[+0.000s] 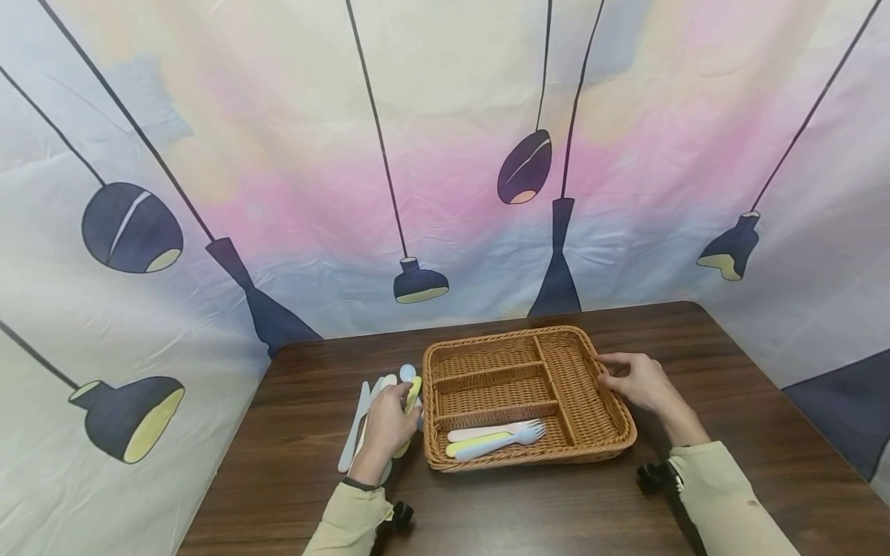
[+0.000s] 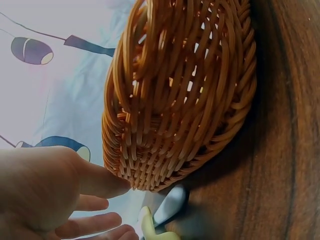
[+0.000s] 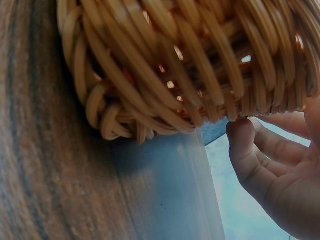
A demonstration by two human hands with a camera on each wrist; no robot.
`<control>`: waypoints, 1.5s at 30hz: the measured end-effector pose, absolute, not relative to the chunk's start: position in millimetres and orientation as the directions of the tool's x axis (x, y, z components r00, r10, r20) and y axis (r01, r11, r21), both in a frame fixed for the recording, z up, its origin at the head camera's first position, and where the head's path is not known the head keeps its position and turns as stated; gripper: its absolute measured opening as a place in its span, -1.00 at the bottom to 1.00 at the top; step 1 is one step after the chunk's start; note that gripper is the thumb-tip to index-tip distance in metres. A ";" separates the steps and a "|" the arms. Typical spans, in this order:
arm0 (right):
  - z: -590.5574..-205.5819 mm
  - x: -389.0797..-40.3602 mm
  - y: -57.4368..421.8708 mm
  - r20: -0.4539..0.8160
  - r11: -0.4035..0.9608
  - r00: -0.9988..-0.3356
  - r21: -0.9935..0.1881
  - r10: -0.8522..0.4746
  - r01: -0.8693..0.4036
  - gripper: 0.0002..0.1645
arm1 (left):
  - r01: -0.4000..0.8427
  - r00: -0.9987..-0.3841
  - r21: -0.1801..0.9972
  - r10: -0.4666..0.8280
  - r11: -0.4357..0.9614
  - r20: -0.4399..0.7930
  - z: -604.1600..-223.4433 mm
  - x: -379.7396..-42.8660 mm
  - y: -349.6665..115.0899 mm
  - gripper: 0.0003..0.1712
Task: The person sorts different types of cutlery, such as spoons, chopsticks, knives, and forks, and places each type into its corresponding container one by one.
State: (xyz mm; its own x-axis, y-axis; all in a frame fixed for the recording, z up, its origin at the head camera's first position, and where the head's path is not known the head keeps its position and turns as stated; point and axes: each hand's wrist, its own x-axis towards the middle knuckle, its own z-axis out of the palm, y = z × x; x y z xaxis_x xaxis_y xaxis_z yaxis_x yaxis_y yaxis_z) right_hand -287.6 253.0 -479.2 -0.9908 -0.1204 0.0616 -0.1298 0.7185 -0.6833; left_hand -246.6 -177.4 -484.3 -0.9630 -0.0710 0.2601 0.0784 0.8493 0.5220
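Note:
A brown wicker basket (image 1: 497, 337) with dividers stands on the table. At its right rim is my right hand (image 1: 643, 380), holding the edge between thumb and fingers; the right wrist view shows the thumb (image 3: 241, 142) against the weave. My left hand (image 1: 389, 423) reaches over loose cutlery beside the basket's left side, fingers extended. Just past its fingertips lies a yellow utensil (image 2: 149, 225), with the thumb near the basket wall in the left wrist view. A pale blue knife (image 1: 354, 427) and a blue spoon (image 1: 407, 372) lie in that group, partly covered by the hand.
In the basket's front left compartment lie a pink fork (image 1: 480, 432), a yellow utensil (image 1: 473, 445) and a blue fork (image 1: 502, 440). Behind the dark wooden table (image 1: 528, 510) hangs a cloth (image 1: 452, 154) printed with lamps.

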 end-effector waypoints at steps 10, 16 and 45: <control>-478.9 -286.8 251.4 0.050 0.718 -0.993 -0.687 -0.110 -0.114 -0.50 | 0.038 -0.972 0.525 -0.091 0.850 0.218 -489.2 -250.4 -180.7 -0.51; -478.1 -286.7 251.0 0.046 0.719 -0.993 -0.686 -0.108 -0.110 -0.50 | 0.014 -0.978 0.513 -0.097 0.858 0.187 -492.1 -252.3 -180.8 -0.49; -479.7 -287.8 252.2 0.042 0.714 -0.993 -0.692 -0.114 -0.111 -0.49 | 0.005 -0.985 0.473 -0.076 0.881 0.153 -494.5 -253.9 -182.9 -0.47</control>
